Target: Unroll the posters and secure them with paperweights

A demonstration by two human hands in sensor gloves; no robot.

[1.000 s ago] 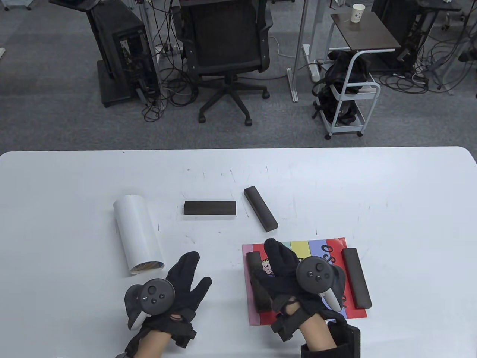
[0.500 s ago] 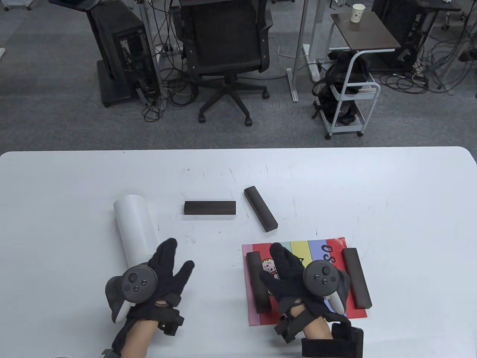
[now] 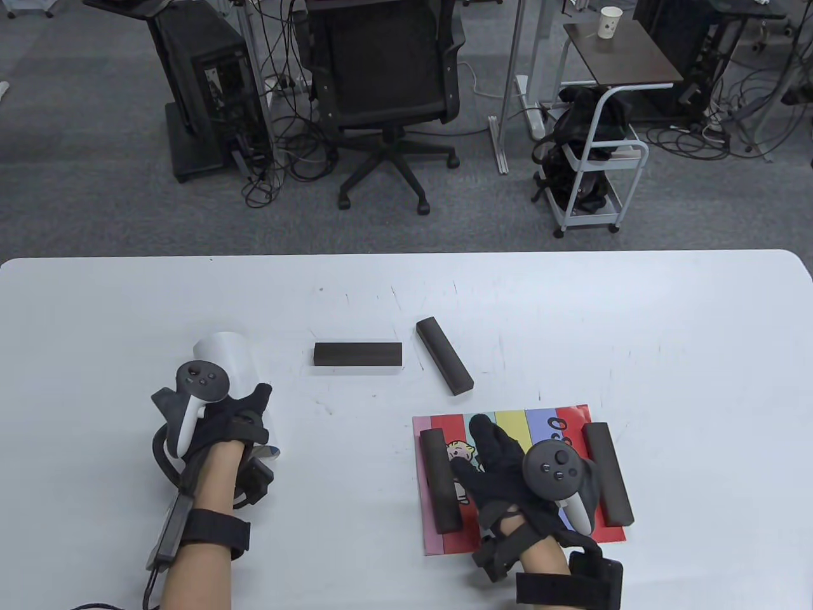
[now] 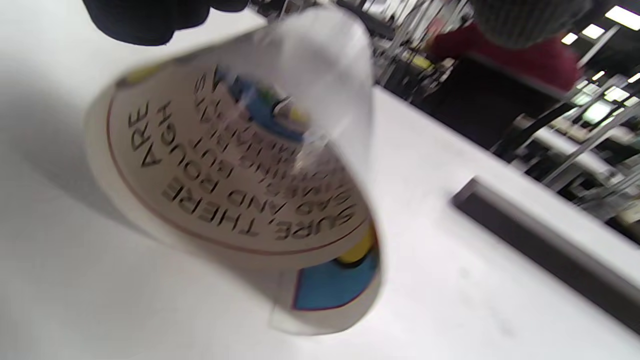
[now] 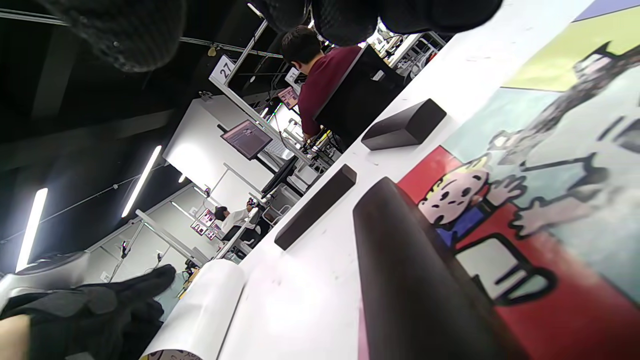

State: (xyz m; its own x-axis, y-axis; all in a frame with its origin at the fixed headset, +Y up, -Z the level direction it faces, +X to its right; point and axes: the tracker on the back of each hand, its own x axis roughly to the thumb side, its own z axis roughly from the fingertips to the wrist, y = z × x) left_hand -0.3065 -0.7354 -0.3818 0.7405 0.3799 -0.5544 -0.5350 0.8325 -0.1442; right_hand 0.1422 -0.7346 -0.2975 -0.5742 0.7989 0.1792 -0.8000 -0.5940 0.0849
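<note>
A white rolled poster [image 3: 225, 352] lies at the table's left. My left hand [image 3: 251, 413] is over its near end and grips it; in the left wrist view the roll's open end [image 4: 240, 175] shows printed text, close below my fingers [image 4: 145, 20]. A colourful poster [image 3: 540, 422] lies flat at the front right under two dark paperweights, one on its left edge [image 3: 440, 480] and one on its right edge [image 3: 608, 473]. My right hand [image 3: 489, 451] is open, fingers spread, over the flat poster between them.
Two loose dark paperweights lie mid-table, one lying crosswise [image 3: 357, 354] and one slanted [image 3: 444, 362]; both show in the right wrist view [image 5: 320, 205] [image 5: 405, 125]. The table's near edge is just behind my wrists. An office chair [image 3: 387, 76] and a cart [image 3: 597, 165] stand beyond the far edge.
My left hand moved left and forward from the bare table onto the rolled poster and closed around its near end. My right hand drew back slightly to the right over the flat poster.
</note>
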